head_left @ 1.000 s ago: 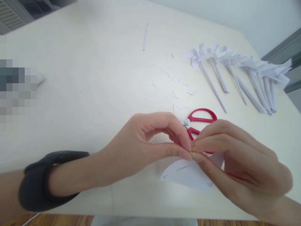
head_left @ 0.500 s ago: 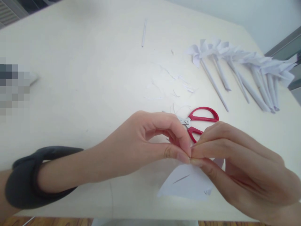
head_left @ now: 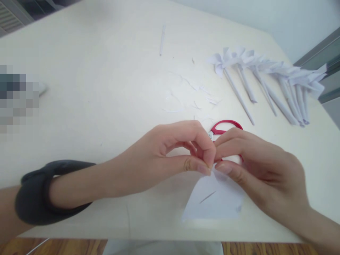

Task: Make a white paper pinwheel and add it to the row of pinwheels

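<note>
The white sheet of paper (head_left: 212,202), with a dark slit-like mark across its middle, hangs from its upper corner over the table's near side. My left hand (head_left: 183,148), with a black band (head_left: 39,193) on its wrist, pinches that corner between thumb and forefinger. Close against it on the right, my right hand (head_left: 255,170) has thumb and forefinger parted, its fingertips beside the same corner. Behind the right hand lie red-handled scissors (head_left: 227,122), mostly covered by both hands.
White paper pinwheels (head_left: 247,58) on rolled paper sticks lie in a row at the right. Thin paper scraps (head_left: 211,101) are scattered beyond the scissors. A narrow paper tube (head_left: 162,40) lies farther back. A blurred-out object (head_left: 16,95) is at the left edge of the white table (head_left: 92,124).
My right thumb and forefinger have come apart from their pinch at the paper's corner. My left hand still pinches it. The view has shifted slightly, and the right hand covers more of the scissors.
</note>
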{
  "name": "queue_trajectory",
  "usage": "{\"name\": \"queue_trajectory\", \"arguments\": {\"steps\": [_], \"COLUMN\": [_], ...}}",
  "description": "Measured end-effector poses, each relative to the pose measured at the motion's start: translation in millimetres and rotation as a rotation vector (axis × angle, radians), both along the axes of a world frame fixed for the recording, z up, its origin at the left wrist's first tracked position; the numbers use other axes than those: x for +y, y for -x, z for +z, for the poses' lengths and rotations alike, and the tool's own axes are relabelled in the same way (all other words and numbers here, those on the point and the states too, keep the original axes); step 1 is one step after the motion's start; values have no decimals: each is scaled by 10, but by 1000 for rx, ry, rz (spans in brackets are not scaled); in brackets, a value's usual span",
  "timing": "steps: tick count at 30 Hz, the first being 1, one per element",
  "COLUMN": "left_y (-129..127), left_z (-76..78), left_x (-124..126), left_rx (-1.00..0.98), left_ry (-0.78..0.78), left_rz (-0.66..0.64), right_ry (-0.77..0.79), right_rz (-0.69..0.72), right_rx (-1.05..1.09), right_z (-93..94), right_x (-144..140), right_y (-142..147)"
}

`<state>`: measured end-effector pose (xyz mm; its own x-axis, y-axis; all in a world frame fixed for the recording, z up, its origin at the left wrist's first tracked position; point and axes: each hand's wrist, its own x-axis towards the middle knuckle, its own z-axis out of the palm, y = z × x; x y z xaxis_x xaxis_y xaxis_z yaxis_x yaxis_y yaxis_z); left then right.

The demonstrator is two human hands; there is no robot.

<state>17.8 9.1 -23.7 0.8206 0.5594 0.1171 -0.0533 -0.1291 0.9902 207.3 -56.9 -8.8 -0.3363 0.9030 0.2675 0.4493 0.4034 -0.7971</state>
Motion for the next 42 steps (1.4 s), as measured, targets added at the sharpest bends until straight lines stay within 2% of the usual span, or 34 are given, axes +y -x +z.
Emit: {"name": "queue_trajectory", "arguments": {"steps": [5, 12, 16, 21, 27, 37, 42], "left_y": [5, 4, 0, -1, -11, 1, 17], "left_z": [3, 54, 62, 59, 7, 17, 34], "left_x": [-8, -8, -8, -33, -60, -71, -94], "left_rx": [13, 75, 73, 49, 50, 17, 30], "left_ry": [-73, -9, -1, -14, 121, 82, 96], "left_rz": [-43, -166, -201, -152, -165, -101, -117], "right_ry": [395, 608, 675, 718, 895, 1041, 1145], "right_rz": [129, 249, 306, 292, 315, 374, 355], "right_rx": [139, 290, 360, 382, 470, 596, 618], "right_z": [-29, -66, -78, -90, -142, -91, -71], "right_x": [121, 100, 97, 102, 79, 105, 121], "right_y": [-98, -74, -50, -33, -40, -66, -72]}}
